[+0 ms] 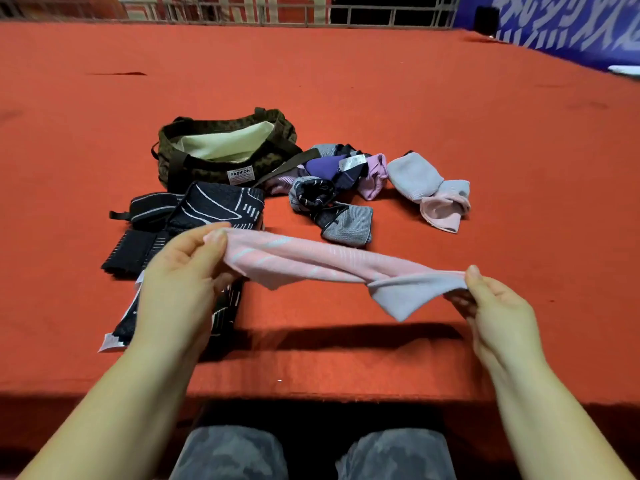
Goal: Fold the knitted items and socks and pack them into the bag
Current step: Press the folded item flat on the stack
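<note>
Clearly early: the left hand [183, 271] and right hand [491, 306] pinch opposite ends of a pink sock [311, 261] stretched in the air nearer than the open bag [221, 147]. Loose socks [346, 181] right of the bag and a dark scarf [207, 216] in front remain unpacked.

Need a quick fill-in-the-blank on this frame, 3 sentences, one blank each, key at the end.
1. The left hand and right hand stretch a pink and grey ____ between them.
2. The camouflage bag stands with its top ____.
3. The black patterned knit lies directly in front of the ____.

Missing words: sock; open; bag
</note>
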Motion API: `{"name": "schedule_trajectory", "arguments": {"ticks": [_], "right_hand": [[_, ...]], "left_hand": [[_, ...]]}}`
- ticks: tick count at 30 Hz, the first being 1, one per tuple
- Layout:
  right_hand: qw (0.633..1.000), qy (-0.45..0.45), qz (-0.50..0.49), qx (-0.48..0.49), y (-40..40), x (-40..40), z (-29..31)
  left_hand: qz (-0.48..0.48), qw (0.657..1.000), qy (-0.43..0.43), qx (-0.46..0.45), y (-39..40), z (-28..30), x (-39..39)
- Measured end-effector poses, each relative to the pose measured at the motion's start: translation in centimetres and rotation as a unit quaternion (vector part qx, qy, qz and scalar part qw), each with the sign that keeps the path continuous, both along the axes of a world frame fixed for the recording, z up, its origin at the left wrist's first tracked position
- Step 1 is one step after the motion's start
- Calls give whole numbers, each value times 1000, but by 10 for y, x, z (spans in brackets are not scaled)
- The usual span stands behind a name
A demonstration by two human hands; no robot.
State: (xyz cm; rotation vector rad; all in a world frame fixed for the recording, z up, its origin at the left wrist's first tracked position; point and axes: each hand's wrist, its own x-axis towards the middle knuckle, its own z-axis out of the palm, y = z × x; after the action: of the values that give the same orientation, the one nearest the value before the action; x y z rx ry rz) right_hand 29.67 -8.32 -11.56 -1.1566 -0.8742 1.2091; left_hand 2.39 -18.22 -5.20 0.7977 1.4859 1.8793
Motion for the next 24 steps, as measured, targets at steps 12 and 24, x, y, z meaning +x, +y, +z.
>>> {"name": "schedule_trajectory", "arguments": {"ticks": [12, 24], "right_hand": [[936, -330, 88, -81, 10, 2, 2], [741, -612, 145, 236, -36, -24, -55]], "left_hand": [[-70, 851, 435, -285, 31, -63, 34], [-249, 708, 644, -146, 14, -114, 62]]}}
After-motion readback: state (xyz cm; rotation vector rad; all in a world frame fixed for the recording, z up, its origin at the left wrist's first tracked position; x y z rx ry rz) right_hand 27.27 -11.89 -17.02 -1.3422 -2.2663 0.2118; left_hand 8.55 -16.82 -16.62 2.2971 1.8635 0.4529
